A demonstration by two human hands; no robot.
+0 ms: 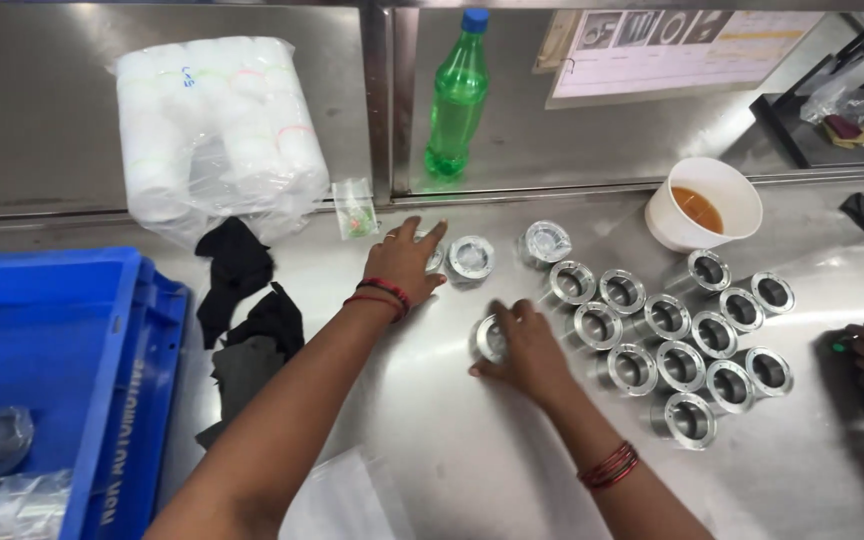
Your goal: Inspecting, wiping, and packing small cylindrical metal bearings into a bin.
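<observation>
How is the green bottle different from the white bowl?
The green bottle is tall and narrow and stands upright, while the white bowl is low and wide. The bottle is see-through green and closed with a blue cap; the bowl is solid white and open on top. The bowl holds a brownish liquid, but what is inside the bottle cannot be told. Both stand at the back of the steel table, away from both hands.

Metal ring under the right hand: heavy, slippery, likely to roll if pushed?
The metal ring looks like thick machined metal, so probably heavy for its size. Its polished finish on the steel table suggests it slides easily. Standing on its flat end, rolling seems unlikely.
</observation>
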